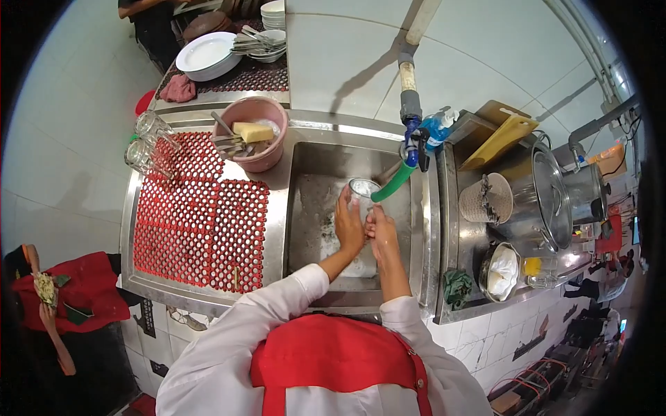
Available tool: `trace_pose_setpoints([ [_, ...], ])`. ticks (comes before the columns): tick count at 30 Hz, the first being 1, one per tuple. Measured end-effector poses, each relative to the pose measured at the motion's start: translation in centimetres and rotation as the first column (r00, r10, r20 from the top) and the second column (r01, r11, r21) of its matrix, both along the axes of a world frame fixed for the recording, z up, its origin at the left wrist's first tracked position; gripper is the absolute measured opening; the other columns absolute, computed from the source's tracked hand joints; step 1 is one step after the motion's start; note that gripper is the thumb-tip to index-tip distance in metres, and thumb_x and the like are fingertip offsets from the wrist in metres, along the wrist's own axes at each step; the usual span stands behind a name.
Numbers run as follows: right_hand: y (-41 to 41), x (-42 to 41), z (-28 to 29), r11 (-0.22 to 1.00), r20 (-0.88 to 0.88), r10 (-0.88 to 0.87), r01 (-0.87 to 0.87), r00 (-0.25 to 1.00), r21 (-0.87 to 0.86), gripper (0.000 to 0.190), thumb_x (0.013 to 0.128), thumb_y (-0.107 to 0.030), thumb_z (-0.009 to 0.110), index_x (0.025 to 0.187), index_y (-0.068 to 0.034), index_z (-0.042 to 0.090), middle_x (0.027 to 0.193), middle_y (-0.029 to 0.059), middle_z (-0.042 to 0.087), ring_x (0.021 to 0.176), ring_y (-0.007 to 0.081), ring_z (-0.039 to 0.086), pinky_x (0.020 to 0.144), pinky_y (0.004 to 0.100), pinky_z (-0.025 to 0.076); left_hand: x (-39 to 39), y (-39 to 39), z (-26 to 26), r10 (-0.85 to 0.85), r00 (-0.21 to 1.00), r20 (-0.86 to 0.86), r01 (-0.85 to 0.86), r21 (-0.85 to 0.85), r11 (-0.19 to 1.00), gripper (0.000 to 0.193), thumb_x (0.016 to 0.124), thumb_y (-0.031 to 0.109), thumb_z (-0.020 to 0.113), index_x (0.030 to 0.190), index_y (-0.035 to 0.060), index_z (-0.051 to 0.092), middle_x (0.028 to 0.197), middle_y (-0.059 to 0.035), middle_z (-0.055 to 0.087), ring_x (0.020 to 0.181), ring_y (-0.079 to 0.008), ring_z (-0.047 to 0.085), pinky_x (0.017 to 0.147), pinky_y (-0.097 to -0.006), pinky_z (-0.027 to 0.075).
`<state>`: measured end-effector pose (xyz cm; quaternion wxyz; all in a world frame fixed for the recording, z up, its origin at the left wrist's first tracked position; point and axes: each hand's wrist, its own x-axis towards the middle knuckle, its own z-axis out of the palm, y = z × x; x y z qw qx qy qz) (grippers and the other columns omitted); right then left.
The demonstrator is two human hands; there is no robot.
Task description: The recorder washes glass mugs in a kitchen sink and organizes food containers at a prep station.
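A clear glass (363, 188) is in my left hand (348, 221), its round rim beneath the open end of a green hose (394, 183). The hose hangs from a blue tap (412, 140) over a stainless steel sink (317, 218). Just right of the glass, below the hose end, my right hand (382, 229) has its fingers curled; whether it holds anything is hidden. Left of the sink, a pink bucket (268, 156) holds cutlery and a yellow sponge (253, 132). Two glass mugs (151, 143) lie on a red perforated mat (177, 223).
Stacked white plates (208, 54) and cutlery on bowls (260, 44) stand at the back left. Right of the sink are a yellow cutting board (499, 140), a woven basket (476, 200), a large lidded pot (551, 197) and a green cloth (458, 287). Another person (57, 294) stands far left, holding food.
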<state>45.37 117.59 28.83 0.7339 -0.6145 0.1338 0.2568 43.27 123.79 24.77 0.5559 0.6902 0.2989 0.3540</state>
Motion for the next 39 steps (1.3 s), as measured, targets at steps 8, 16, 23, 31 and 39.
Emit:
trace_pose_setpoints([
  [8,0.0,0.3,-0.7,0.947,-0.092,-0.178,0.196,0.98,0.255,0.043,0.087,-0.044,0.049,0.06,-0.01,0.042,0.048,-0.0043,0.03,0.042,0.0076,0.029,0.05,0.0238,0.033,-1.2,2.9,-8.8,-0.19,0.943,0.273,0.282,-0.959,0.024,0.051,0.085,0.047,0.051,0.115,0.0059,0.05,0.114,-0.0043,0.052,0.103,-0.0174,0.049,0.086,-0.0283,0.04],
  [16,-0.1,-2.0,0.0,0.997,0.09,-0.075,0.072,0.993,0.037,0.045,0.088,-0.038,0.048,0.055,-0.009,0.04,0.048,-0.0015,0.033,0.043,0.0094,0.031,0.047,0.0232,0.029,-3.6,0.3,-4.6,-0.106,0.97,0.22,0.238,-0.946,0.219,0.069,0.081,0.061,0.042,0.118,0.0026,0.045,0.105,-0.0093,0.057,0.097,-0.023,0.055,0.087,-0.0339,0.042],
  [23,-1.9,-1.8,-2.6,0.868,0.007,0.225,-0.203,0.974,0.454,0.053,0.09,-0.043,0.031,0.056,-0.006,0.047,0.052,0.0063,0.045,0.049,0.0177,0.043,0.058,0.0307,0.037,-4.7,4.5,-2.6,-0.06,0.909,0.412,0.399,-0.904,-0.153,0.077,0.068,0.075,0.046,0.098,0.0045,0.052,0.056,-0.0007,0.043,0.051,-0.0163,0.045,0.055,-0.0309,0.044],
  [31,0.3,0.4,-2.6,0.951,-0.09,0.248,-0.224,0.965,0.214,0.052,0.092,-0.04,0.029,0.113,0.006,0.044,0.107,0.0177,0.055,0.09,0.0244,0.057,0.081,0.0354,0.044,-5.7,9.6,-0.5,-0.17,0.958,0.23,0.276,-0.901,0.336,0.055,0.07,0.062,0.059,0.081,0.0089,0.054,0.05,0.0051,0.038,0.048,-0.0102,0.041,0.051,-0.0232,0.038],
  [39,1.6,4.1,-9.7,0.938,-0.198,0.176,-0.103,0.964,0.332,0.047,0.093,-0.032,0.031,0.116,0.005,0.046,0.11,0.0142,0.055,0.1,0.0238,0.053,0.088,0.0348,0.041,-4.7,10.4,5.9,-0.287,0.904,-0.317,0.368,0.235,0.9,0.074,0.047,0.048,0.079,0.102,0.0018,0.058,0.081,-0.017,0.064,0.072,-0.0295,0.063,0.061,-0.0384,0.049],
])
